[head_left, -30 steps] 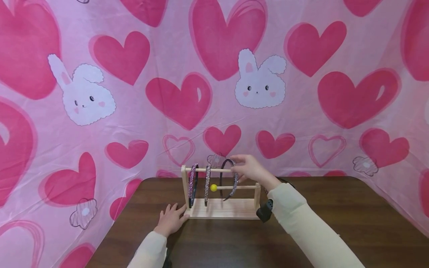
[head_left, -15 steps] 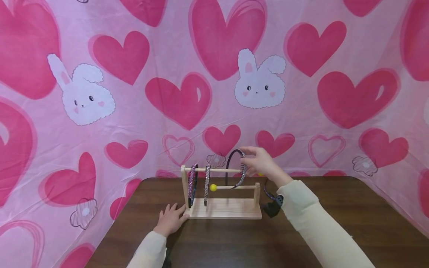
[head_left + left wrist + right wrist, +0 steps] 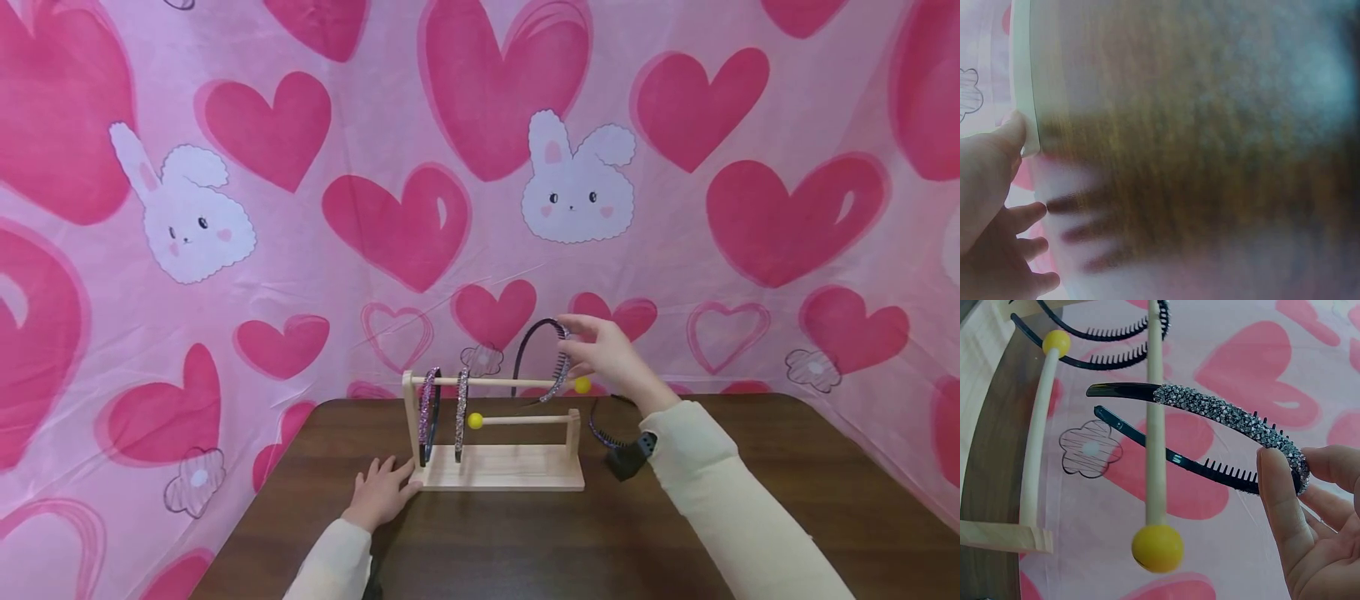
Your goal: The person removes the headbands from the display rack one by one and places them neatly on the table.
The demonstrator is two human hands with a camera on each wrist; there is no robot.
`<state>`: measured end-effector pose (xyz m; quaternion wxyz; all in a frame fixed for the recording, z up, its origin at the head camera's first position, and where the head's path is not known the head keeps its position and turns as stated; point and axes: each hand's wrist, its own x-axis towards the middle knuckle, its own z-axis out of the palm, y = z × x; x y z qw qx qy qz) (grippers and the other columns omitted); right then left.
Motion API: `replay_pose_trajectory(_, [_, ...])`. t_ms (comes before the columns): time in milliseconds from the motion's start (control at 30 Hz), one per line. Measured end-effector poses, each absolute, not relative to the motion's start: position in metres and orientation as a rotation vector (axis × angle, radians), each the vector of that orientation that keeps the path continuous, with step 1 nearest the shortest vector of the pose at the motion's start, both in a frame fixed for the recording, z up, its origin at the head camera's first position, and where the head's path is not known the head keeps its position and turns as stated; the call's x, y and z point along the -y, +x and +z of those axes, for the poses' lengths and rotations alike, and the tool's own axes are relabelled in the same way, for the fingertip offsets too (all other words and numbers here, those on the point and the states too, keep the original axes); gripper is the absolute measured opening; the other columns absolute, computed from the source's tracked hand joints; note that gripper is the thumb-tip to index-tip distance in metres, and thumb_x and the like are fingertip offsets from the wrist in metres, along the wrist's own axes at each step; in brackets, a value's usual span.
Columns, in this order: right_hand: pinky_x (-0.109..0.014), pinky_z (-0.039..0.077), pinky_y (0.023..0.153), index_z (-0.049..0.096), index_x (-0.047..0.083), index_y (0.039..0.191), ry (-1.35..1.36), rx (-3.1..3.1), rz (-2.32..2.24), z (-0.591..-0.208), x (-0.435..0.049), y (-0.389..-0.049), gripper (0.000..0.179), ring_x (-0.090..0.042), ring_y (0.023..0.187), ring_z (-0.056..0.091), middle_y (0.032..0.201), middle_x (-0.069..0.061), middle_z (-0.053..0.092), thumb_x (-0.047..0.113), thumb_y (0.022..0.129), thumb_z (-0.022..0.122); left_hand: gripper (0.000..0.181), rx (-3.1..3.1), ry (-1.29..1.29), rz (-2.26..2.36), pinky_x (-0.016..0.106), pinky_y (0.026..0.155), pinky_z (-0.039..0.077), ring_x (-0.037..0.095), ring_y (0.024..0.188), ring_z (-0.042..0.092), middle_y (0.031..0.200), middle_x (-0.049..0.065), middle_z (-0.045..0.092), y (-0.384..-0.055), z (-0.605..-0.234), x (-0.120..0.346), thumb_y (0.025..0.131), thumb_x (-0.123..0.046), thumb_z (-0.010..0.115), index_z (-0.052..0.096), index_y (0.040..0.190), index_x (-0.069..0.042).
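My right hand [image 3: 611,358] pinches a black toothed headband covered in silver glitter stones [image 3: 1229,415] by its top curve, between thumb and fingers. Its two legs straddle the upper rod [image 3: 1155,456] of a wooden stand, near the yellow ball [image 3: 1157,548] at that rod's end. Further left on the same rod hang a pink-purple glitter headband [image 3: 427,417] and a silvery one [image 3: 461,417]. My left hand [image 3: 381,493] lies with fingers spread on the table at the stand's left end, its thumb against the pale wooden base [image 3: 510,473].
The stand's lower rod [image 3: 525,420] points left and ends in another yellow ball [image 3: 476,421]. Another dark headband [image 3: 602,435] lies on the brown table [image 3: 480,542], right of the stand and partly behind the wrist camera [image 3: 630,457]. A heart-print cloth [image 3: 420,333] hangs behind.
My right hand has moved right and up, bringing the silver headband along the upper rod toward its ball end. That yellow ball now shows in full. My left hand has stayed in place.
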<state>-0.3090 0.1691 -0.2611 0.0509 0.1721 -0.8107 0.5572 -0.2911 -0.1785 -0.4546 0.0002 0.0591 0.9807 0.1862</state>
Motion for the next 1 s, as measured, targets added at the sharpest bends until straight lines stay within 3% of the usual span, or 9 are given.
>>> replay_pose_trajectory(433, [-0.035,0.054,0.063,0.038,-0.003,0.137,0.517,2.374,1.783,-0.246,-0.195,-0.303,0.05,-0.02,0.071,0.061,0.135,-0.025,0.039,0.005,0.091,0.057,0.049,-3.1,0.212,0.582,0.067,0.097,0.013,0.055,0.124,0.023,0.132,0.031,0.039,-0.289,-0.451,0.178,0.09,-0.036,0.057,0.053,0.13,-0.007])
replay_pose_trajectory(733, [-0.03,0.054,0.066,0.031,-0.002,0.141,0.47,2.291,1.872,-0.241,-0.214,-0.296,0.054,-0.012,0.072,0.06,0.133,-0.025,0.039,0.01,0.094,0.053,0.05,-3.098,0.219,0.579,0.067,0.097,0.013,0.055,0.124,0.023,0.132,0.031,0.039,-0.292,-0.453,0.179,0.089,-0.037,0.057,0.053,0.13,-0.007])
replay_pose_trajectory(1000, [-0.028,0.053,0.066,0.028,-0.003,0.142,0.438,2.102,2.063,-0.24,-0.234,-0.292,0.06,-0.012,0.07,0.062,0.115,-0.006,0.049,0.015,0.092,0.057,0.05,-3.098,0.211,0.578,0.067,0.097,0.013,0.055,0.124,0.023,0.132,0.031,0.039,-0.293,-0.453,0.178,0.089,-0.038,0.057,0.054,0.129,-0.008])
